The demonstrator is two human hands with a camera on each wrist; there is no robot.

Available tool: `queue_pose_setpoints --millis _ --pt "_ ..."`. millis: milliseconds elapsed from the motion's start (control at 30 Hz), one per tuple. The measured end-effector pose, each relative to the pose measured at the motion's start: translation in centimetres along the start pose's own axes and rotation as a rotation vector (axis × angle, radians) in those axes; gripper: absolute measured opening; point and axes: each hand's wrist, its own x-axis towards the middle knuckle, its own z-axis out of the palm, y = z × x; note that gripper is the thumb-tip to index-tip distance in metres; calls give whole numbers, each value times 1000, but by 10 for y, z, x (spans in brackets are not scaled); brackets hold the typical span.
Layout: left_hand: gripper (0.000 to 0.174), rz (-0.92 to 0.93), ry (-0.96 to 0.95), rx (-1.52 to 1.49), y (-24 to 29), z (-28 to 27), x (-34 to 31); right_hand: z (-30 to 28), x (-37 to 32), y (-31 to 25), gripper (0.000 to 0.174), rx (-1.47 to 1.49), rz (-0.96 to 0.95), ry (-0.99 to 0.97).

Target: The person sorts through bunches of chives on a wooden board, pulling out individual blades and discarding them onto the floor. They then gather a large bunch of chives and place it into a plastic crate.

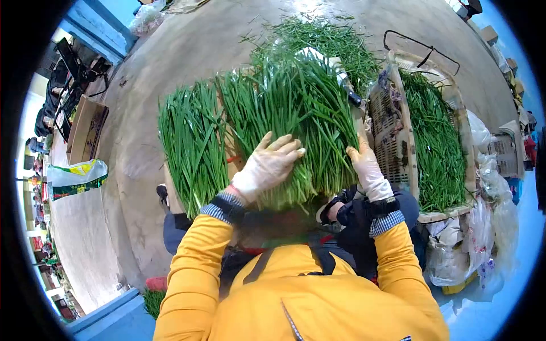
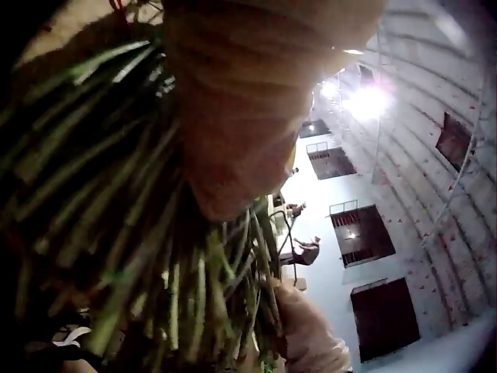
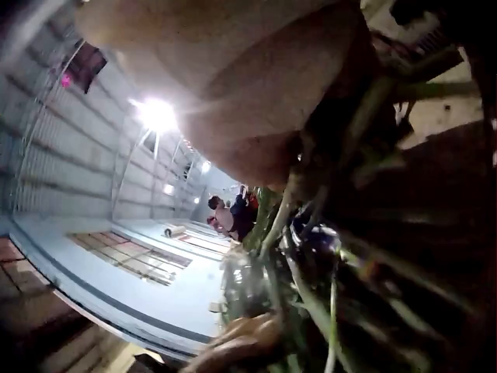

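Observation:
Long green stalks lie in side-by-side piles in front of the person, leaf tips away and pale ends toward the body. The gloved left hand rests on top of the middle stalks, its fingers spread and slightly bent. Against the right edge of the pile, the gloved right hand presses with extended fingers. In the left wrist view the left glove covers stalk ends, with the right glove beyond. The right wrist view has the right glove close up beside stalks; its fingertips are hidden.
A plastic crate of greens stands at the right, its wire handle up. Loose greens lie on the floor behind the pile. Plastic bags sit at the lower right, a cardboard box at the left.

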Motion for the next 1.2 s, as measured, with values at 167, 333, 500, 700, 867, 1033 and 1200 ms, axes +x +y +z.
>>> queue_pose_setpoints --millis 167,333,500,700,867,1033,1200 --pt "46 -58 7 -211 -3 1 -12 -8 -3 -18 60 -17 54 -148" --pt "64 16 176 -299 -17 -30 11 -23 -2 -26 70 -283 83 -148" --pt "58 105 170 -206 9 -29 79 -34 -9 -57 40 83 -122 112" --pt "59 145 -123 -61 3 37 109 -20 -20 -62 11 -851 -482 -246" --pt "57 180 -95 -83 -5 44 106 -53 -40 -101 11 -768 -446 -937" --pt "66 165 -47 -145 0 45 108 -105 -20 -196 19 76 -409 -1517" --pt "78 -8 -33 -209 16 1 69 -89 71 -100 65 37 -135 -46"
